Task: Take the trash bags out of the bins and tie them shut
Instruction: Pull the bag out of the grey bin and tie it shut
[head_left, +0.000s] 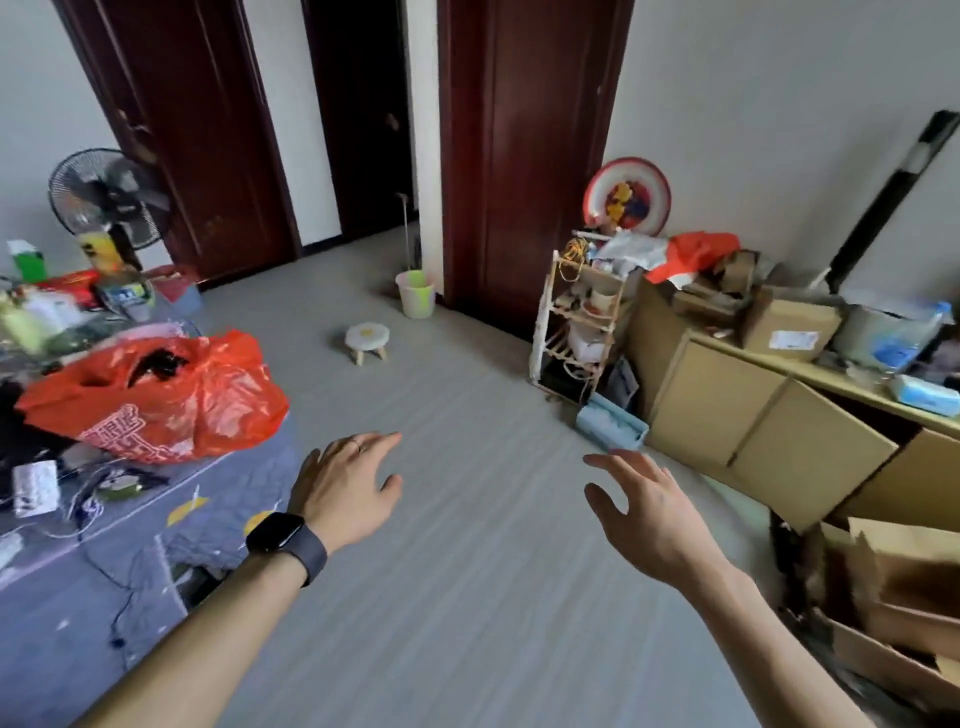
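A fan (111, 200) stands at far left behind a cluttered bed (62, 613), where a red bag (166, 400) lies with its mouth loose. The left hand (345, 493), watch (285, 540) on its wrist, hovers over the floor, fingers relaxed, holding nothing. Far ahead, a bin (415, 304) with a green liner (415, 279) stands by the door frame, a stool (367, 340) near it. The right hand (644, 514) is likewise spread and empty, near the cabinet (727, 410).

Bag (171, 395) was glossy, crinkled orange plastic; doors (530, 156) glossy dark wood; cabinet (727, 410) matt; floor (441, 415) matt grey.
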